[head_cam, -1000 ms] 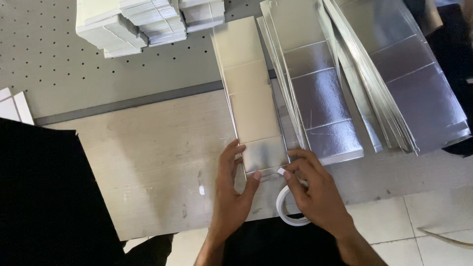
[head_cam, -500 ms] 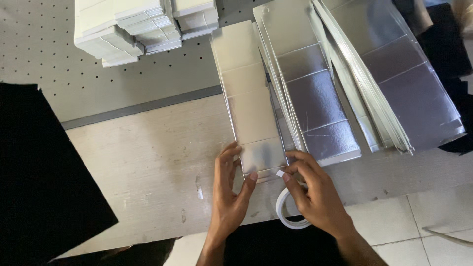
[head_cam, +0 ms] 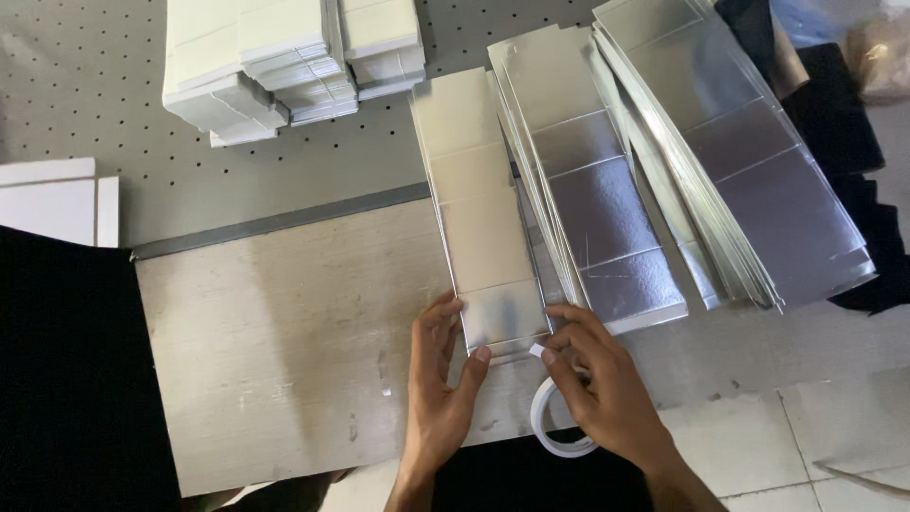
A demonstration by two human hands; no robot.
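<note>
Silver card strip (head_cam: 479, 218), near end at both hands, long axis running far to near.
Left hand (head_cam: 438, 384) flat, pressing near-left corner; right hand (head_cam: 607, 393) pinching white tape end (head_cam: 536, 351) at near-right corner, tape roll (head_cam: 550, 427) beneath.

**Flat silver cartons lying across the bench**

A long silver carton blank (head_cam: 483, 228) is lying flat on the board, creased into panels, its near end sitting between the left hand (head_cam: 438, 398) and the right hand (head_cam: 607, 398). Just beside it, two fanned stacks of blanks (head_cam: 607, 190) and (head_cam: 749, 161) are resting, silver sides up. At the far edge, white folded cartons (head_cam: 284, 57) are standing in piles, possibly bundled. No labels, signs or screens are showing.
</note>
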